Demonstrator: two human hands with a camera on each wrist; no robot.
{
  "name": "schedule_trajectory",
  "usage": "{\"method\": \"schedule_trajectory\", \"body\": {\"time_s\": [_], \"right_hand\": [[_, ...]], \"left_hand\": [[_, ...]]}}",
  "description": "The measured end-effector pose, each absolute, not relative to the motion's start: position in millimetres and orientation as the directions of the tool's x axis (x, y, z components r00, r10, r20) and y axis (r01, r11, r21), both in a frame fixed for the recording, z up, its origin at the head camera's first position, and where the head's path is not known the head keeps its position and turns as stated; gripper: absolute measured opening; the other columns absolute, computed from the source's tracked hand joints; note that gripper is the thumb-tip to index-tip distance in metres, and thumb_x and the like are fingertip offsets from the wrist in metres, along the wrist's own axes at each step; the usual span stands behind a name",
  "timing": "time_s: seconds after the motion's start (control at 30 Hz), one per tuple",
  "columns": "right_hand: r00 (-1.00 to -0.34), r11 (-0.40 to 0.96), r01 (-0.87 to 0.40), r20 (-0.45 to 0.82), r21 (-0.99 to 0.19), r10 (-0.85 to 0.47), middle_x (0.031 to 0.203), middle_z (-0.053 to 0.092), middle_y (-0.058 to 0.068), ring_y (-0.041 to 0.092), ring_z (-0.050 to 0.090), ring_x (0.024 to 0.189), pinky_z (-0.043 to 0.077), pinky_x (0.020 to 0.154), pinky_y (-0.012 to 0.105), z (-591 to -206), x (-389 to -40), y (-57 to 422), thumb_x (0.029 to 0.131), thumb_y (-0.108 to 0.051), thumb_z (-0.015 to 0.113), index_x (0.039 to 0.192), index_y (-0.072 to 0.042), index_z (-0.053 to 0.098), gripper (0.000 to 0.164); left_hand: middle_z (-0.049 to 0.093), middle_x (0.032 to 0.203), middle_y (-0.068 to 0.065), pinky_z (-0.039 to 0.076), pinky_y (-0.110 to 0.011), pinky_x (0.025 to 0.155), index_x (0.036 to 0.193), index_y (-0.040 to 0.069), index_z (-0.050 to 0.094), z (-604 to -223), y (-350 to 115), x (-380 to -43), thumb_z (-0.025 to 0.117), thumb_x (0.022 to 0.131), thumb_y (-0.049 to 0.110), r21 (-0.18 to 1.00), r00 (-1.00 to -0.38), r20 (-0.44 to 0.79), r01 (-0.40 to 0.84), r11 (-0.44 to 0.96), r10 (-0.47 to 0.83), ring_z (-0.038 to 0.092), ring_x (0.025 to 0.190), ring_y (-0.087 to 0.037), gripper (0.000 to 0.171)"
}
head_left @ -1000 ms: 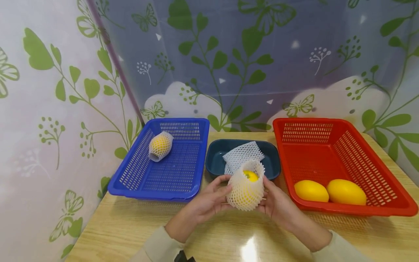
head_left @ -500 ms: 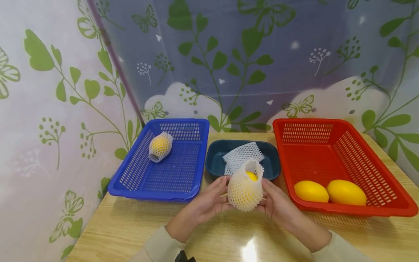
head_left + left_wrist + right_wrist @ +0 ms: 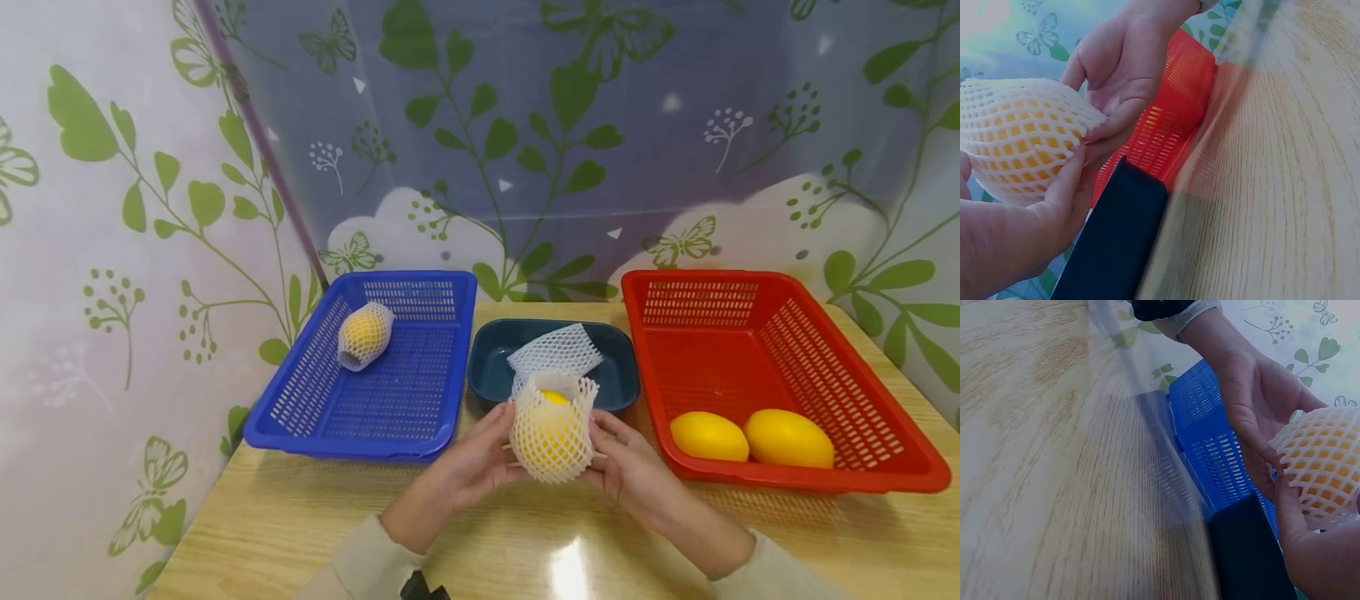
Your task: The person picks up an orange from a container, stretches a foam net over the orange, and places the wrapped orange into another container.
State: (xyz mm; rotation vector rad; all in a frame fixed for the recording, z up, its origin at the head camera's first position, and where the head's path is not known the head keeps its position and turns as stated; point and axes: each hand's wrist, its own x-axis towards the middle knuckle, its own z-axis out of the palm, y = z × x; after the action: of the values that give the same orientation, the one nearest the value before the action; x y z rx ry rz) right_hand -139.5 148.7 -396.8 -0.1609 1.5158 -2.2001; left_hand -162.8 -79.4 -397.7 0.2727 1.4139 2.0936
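- Your left hand point(image 3: 480, 462) and right hand point(image 3: 630, 465) grip the netted yellow fruit point(image 3: 553, 443) from opposite sides, fingers curled round it.
- You hold it over the table point(image 3: 495, 546), near the teal tray point(image 3: 491, 365) with loose white netting point(image 3: 557, 350) inside.
- Blue basket point(image 3: 405, 396), your left: second netted fruit point(image 3: 365, 335).
- Red basket point(image 3: 716, 362), your right: two bare yellow fruits point(image 3: 789, 439), near side.
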Motion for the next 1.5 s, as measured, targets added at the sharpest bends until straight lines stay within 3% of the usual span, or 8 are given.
{"method": "schedule_trajectory", "body": {"time_s": [0.23,0.37,0.47,0.67,0.83,1.03,1.27,1.5], "right_hand": [[-0.880,-0.292,0.331,-0.182,-0.897,-0.439,0.121,0.060,-0.003,0.018,0.062,0.104,0.051,0.094,0.033,-396.7,-140.5,147.9,0.105,-0.033,0.041,0.151,-0.002,0.018,0.060],[-0.874,-0.291,0.340,-0.186,-0.894,-0.449,0.121,0.061,0.000,0.021,0.062,0.104,0.052,0.093,0.034,-396.2,-142.5,146.9,0.105,-0.039,0.037,0.148,-0.005,0.026,0.056],[-0.866,-0.287,0.344,-0.184,-0.894,-0.464,0.122,0.060,0.003,0.024,0.063,0.105,0.051,0.094,0.035,-395.4,-143.7,146.8,0.105,-0.045,0.034,0.149,-0.007,0.025,0.059],[-0.852,-0.281,0.332,-0.159,-0.900,-0.498,0.124,0.055,0.002,0.024,0.059,0.108,0.050,0.095,0.035,-394.4,-144.8,148.8,0.103,-0.053,0.028,0.148,-0.015,0.024,0.059],[-0.841,-0.267,0.322,-0.145,-0.908,-0.521,0.128,0.052,0.001,0.023,0.055,0.110,0.050,0.096,0.035,-394.3,-145.8,150.0,0.103,-0.054,0.024,0.149,-0.017,0.023,0.059],[-0.848,-0.247,0.334,-0.176,-0.910,-0.499,0.129,0.050,0.000,0.022,0.053,0.111,0.050,0.095,0.034,-395.2,-145.6,148.2,0.103,-0.052,0.028,0.152,-0.015,0.020,0.062],[-0.865,-0.264,0.312,-0.157,-0.913,-0.477,0.122,0.055,-0.005,0.016,0.056,0.105,0.051,0.091,0.030,-396.2,-144.0,146.9,0.104,-0.049,0.030,0.147,-0.019,0.031,0.053],[-0.866,-0.253,0.281,-0.130,-0.926,-0.483,0.120,0.059,-0.004,0.016,0.060,0.104,0.052,0.091,0.033,-397.3,-144.2,146.8,0.104,-0.047,0.032,0.150,-0.009,0.025,0.060]], "left_hand": [[0.051,0.123,-0.010,0.048,-0.047,0.096,0.145,0.008,0.027,-398.4,-79.3,-162.8,0.035,0.104,0.043,0.897,-0.813,-0.155,-0.354,-0.266,0.561,0.057,0.107,-0.022,0.055],[0.053,0.114,-0.005,0.051,-0.043,0.091,0.127,0.013,0.040,-398.9,-78.6,-162.4,0.042,0.104,0.038,0.891,-0.823,-0.159,-0.357,-0.280,0.545,0.058,0.101,-0.020,0.035],[0.053,0.112,-0.004,0.052,-0.041,0.087,0.119,0.016,0.042,-399.0,-77.8,-162.6,0.047,0.103,0.033,0.888,-0.826,-0.160,-0.359,-0.286,0.541,0.059,0.099,-0.019,0.025],[0.056,0.112,-0.005,0.055,-0.035,0.082,0.132,0.010,0.037,-400.9,-77.2,-163.3,0.051,0.102,0.022,0.886,-0.815,-0.151,-0.363,-0.290,0.560,0.061,0.096,-0.016,0.035],[0.058,0.111,-0.007,0.056,-0.029,0.078,0.134,0.008,0.036,-402.1,-78.3,-162.5,0.058,0.098,0.021,0.881,-0.807,-0.155,-0.373,-0.290,0.569,0.063,0.092,-0.015,0.044],[0.055,0.114,-0.007,0.055,-0.031,0.081,0.132,0.010,0.038,-402.3,-77.3,-162.6,0.051,0.102,0.017,0.881,-0.814,-0.189,-0.388,-0.272,0.550,0.062,0.094,-0.017,0.034],[0.052,0.122,-0.011,0.052,-0.041,0.090,0.129,0.011,0.040,-401.5,-77.2,-162.4,0.045,0.104,0.030,0.875,-0.821,-0.179,-0.385,-0.293,0.542,0.059,0.104,-0.024,0.032],[0.048,0.131,-0.016,0.048,-0.048,0.096,0.133,0.011,0.038,-400.7,-78.6,-162.8,0.048,0.100,0.043,0.874,-0.816,-0.166,-0.381,-0.301,0.554,0.056,0.112,-0.027,0.047]]}}
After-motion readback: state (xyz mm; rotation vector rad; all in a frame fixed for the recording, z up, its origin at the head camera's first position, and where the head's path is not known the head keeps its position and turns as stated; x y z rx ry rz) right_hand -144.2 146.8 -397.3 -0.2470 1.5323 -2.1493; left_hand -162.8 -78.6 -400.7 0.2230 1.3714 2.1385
